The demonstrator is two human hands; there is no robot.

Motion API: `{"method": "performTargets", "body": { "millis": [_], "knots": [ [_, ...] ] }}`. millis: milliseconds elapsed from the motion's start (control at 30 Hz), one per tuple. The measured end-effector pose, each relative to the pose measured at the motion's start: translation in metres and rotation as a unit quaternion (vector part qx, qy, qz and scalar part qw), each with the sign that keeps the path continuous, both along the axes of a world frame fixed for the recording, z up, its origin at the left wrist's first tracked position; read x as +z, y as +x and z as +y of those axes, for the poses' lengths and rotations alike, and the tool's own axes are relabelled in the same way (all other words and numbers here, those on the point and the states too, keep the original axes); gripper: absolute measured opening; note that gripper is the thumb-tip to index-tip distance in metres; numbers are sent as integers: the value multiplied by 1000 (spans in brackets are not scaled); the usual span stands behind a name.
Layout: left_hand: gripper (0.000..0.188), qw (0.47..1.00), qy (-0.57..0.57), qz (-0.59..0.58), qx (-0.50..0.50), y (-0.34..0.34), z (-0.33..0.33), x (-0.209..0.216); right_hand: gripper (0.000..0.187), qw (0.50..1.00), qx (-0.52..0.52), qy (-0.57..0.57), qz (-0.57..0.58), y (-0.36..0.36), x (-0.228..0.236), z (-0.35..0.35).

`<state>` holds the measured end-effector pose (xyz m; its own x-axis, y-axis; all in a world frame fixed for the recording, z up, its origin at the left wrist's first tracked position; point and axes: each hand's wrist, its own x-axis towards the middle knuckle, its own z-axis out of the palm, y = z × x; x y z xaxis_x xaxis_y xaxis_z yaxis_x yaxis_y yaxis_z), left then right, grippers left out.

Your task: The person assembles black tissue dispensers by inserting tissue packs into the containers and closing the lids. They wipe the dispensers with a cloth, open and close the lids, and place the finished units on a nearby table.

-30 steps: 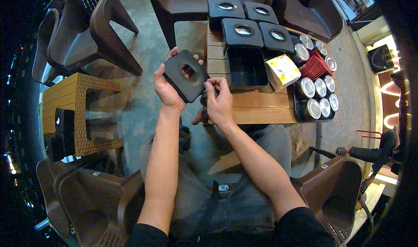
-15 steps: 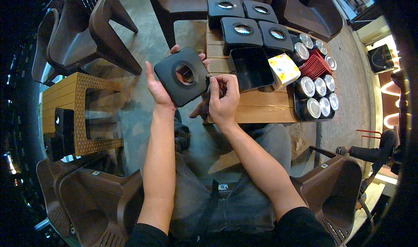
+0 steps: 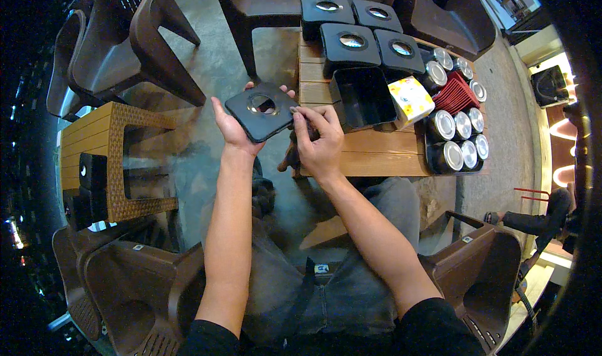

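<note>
Black plastic lid [image 3: 256,122] lies slightly tilted on your left palm, beside the table [image 3: 376,155], seemingly carried flat to leave its rim reachable. Your left hand [image 3: 233,131] is spread beneath it, thumb standing clear: supporting, not clamping. Your right hand [image 3: 322,136], angled inward, has thumb and forefinger nearly meeting at the lid's right corner; can't tell whether they grip it. Beyond: an open black box [image 3: 367,100]; farther, four lidded boxes [image 3: 360,56], perhaps grouped to save space.
</note>
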<state>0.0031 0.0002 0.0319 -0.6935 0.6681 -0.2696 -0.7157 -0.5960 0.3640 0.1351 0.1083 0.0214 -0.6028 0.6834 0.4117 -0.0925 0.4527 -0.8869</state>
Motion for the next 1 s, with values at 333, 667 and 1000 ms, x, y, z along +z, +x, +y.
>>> {"method": "performTargets", "body": {
  "millis": [333,667,1000],
  "knots": [
    [116,997,-37,-58,-22,-2,1,-8,18,994,10,47,95,3,16,-3],
    [97,998,19,-20,-62,-3,2,4,12,999,-30,-2,33,0,8,13],
    [97,998,-54,40,-6,2,5,-21,11,995,97,24,-10,1,0,-15]
  ]
}}
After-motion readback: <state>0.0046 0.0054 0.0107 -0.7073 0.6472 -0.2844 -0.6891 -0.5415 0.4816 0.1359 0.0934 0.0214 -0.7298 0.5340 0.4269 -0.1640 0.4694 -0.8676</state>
